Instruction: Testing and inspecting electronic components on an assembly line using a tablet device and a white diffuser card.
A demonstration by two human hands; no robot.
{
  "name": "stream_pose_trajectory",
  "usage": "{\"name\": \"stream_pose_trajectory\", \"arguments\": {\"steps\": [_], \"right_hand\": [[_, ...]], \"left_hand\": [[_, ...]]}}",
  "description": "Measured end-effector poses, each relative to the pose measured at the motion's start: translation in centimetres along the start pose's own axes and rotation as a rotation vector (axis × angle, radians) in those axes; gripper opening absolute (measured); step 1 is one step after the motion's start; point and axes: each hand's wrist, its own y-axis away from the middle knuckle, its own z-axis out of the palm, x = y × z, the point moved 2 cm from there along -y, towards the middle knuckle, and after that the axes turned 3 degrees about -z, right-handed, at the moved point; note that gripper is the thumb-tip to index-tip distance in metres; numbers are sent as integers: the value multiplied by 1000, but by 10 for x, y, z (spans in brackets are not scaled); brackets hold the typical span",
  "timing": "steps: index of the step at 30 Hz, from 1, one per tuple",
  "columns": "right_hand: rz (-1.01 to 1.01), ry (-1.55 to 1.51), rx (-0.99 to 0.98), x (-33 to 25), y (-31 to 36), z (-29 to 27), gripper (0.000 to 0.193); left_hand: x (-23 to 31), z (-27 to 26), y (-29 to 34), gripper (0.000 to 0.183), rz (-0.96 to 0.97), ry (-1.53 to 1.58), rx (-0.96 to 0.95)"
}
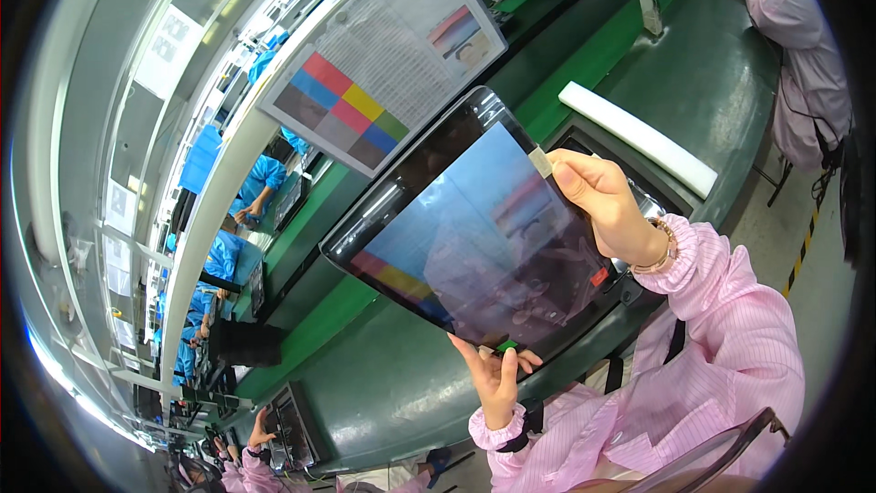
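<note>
A glossy black display panel [474, 237] hangs tilted in front of me, above the green bench. Its dark screen mirrors the sheet behind it. My right hand [602, 201] is closed on its upper right edge, the thumb lying by a beige tab [540, 162]. At the lower edge, my left hand [497, 383] grips the panel near a small green sticker [506, 345]; some of its fingers are hidden. A red sticker [599, 277] shows near the right edge. Both sleeves are pink striped, and a bracelet [669, 246] circles my right wrist.
A printed instruction sheet with colour blocks [356, 96] stands just behind the panel. On the green bench [383, 393], a white foam bar [639, 137] lies beyond my right hand. People in blue [260, 187] work across the line; a person in pink [798, 46] is at far right.
</note>
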Motion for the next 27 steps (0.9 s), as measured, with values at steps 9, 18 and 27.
{"name": "stream_pose_trajectory", "arguments": {"steps": [9, 18, 27], "right_hand": [[2, -61, 17, 6, -4, 1, 32], [30, -110, 30, 9, -4, -1, 31], [25, -143, 25, 14, -5, -4, 30]], "left_hand": [[-1, -3, -4, 87, 4, -21, -15], [6, 4, -4, 86, 12, -44, 5], [6, 4, -6, 86, 11, -41, 28]]}}
